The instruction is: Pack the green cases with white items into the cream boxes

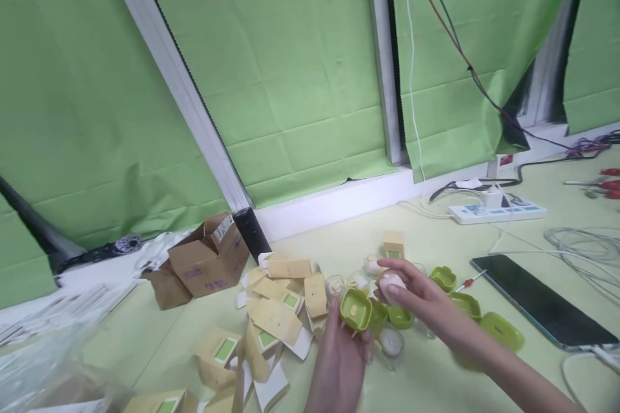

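Note:
My left hand (341, 352) is closed around a small olive-green plastic cup (356, 311), its open side facing up towards me. Just to the right, my right hand (419, 297) pinches a small white rounded piece (391, 284) between thumb and fingers, apart from the cup. Below the hands lies a clear plastic piece with a white disc (390, 341). More green cups (400, 317) sit between the hands, and several clear cases with white parts (335, 285) stand behind them. A green lid-like piece (502, 332) lies beyond my right forearm.
Flattened and folded yellow cartons (276, 319) are heaped on the left. Behind them stand an open brown cardboard box (210, 261) and a black cylinder (252, 232). A phone (542, 300), a white power strip (498, 211) and coiled cables (588, 251) lie on the right.

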Demonstrator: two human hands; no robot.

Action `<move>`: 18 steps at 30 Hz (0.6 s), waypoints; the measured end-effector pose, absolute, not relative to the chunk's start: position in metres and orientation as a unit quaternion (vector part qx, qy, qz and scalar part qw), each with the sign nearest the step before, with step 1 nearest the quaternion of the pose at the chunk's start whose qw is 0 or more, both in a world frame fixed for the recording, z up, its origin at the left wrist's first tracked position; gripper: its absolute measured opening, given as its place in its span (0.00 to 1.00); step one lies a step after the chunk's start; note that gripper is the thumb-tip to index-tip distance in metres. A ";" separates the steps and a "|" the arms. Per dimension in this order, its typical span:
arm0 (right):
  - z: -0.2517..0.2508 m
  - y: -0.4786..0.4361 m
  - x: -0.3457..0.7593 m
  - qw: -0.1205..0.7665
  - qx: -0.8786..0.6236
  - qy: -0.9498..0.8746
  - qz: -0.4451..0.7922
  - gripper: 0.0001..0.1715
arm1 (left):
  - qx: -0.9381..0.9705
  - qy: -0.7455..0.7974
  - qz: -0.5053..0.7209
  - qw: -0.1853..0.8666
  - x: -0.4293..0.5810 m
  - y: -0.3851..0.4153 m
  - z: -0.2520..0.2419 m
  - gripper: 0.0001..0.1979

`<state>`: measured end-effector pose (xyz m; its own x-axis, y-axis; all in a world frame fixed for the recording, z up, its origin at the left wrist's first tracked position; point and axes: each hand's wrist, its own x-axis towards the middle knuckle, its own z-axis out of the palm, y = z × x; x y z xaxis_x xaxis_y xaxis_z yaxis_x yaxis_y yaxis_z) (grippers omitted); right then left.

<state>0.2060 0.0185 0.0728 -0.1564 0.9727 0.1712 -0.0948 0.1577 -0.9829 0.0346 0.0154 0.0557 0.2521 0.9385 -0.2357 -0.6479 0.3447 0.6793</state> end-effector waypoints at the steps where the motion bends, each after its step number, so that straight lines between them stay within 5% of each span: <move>1: 0.069 0.019 0.204 0.525 -0.382 -0.573 0.500 0.23 | 0.225 0.317 0.512 0.766 0.035 0.016 0.049 0.24; 8: 0.042 0.011 0.195 0.461 -0.305 -0.773 0.312 0.19 | 0.260 0.315 0.377 0.831 0.040 0.011 0.019 0.31; 18: 0.024 0.006 0.182 0.402 -0.329 -0.829 0.205 0.31 | 0.239 0.317 0.443 0.804 0.041 0.001 0.008 0.23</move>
<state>0.1822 0.0056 0.0236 -0.4603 0.7108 0.5319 0.3809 0.6993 -0.6049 0.0407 0.0015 0.0079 0.4061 0.8642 -0.2971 -0.5616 0.4925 0.6649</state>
